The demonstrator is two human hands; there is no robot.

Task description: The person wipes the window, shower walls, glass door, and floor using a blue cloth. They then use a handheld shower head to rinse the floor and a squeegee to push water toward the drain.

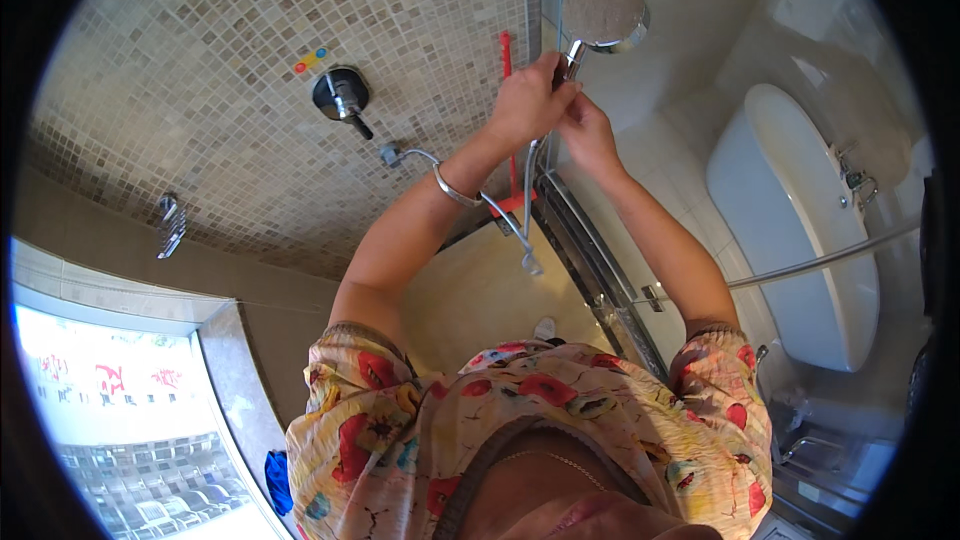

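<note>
A chrome hand shower (pixel 604 13) points up and away from me, its round spray face in view. My left hand (pixel 531 99), with a bangle on the wrist, is wrapped around its handle (pixel 574 60). Just below, my right hand (pixel 590 132) closes its fingers at the handle's lower end, where the metal shower hose (pixel 529 172) comes out. My fingers hide the joint itself. The hose hangs in a loop and runs back to a wall outlet (pixel 390 155).
A black and chrome mixer valve (pixel 342 95) sits on the mosaic wall (pixel 420 22). A red long-handled floor squeegee (pixel 513 157) leans in the corner. Right of the glass door's track (pixel 592 240) are a metal bar (pixel 825 259) and white bathtub (pixel 787 217). A wire soap holder (pixel 171 227) juts out left.
</note>
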